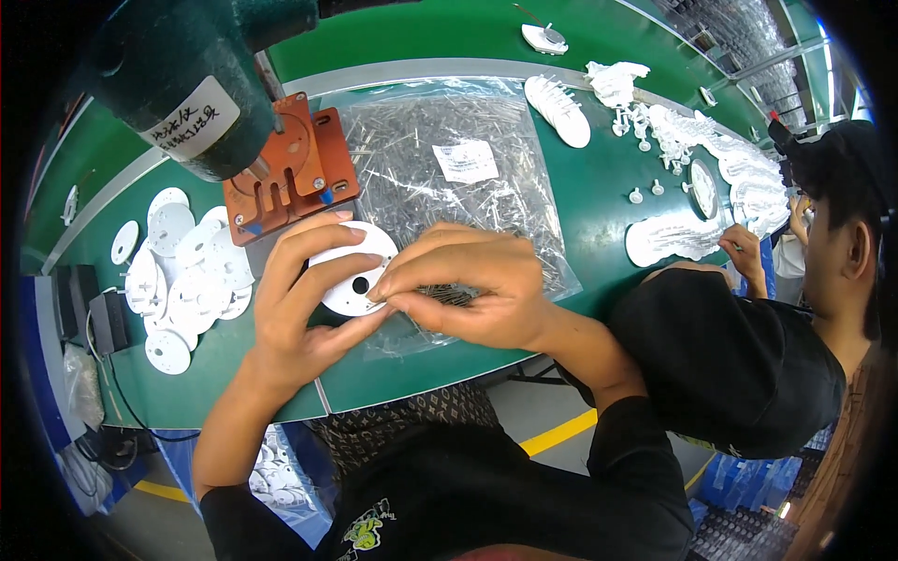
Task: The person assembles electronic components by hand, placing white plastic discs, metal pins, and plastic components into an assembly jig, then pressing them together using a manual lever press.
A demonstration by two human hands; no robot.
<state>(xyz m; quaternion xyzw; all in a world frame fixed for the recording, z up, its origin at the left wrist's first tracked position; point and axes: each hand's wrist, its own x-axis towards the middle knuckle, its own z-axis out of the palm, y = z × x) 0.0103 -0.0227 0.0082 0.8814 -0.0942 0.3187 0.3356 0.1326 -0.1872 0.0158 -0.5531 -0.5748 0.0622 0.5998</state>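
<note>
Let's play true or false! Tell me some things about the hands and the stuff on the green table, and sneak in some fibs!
1. The left hand holds a white disc. True.
2. The held disc is solid, with no holes. False: a round dark hole shows in it.
3. An orange fixture stands on the green table. True.
4. The right hand is far away from the held disc. False: the right hand has its fingertips at the disc's edge.
5. The heap of white discs is on the right of the clear bag. False: the heap is left of the clear bag.
6. Another person in black is on the right. True.
</note>
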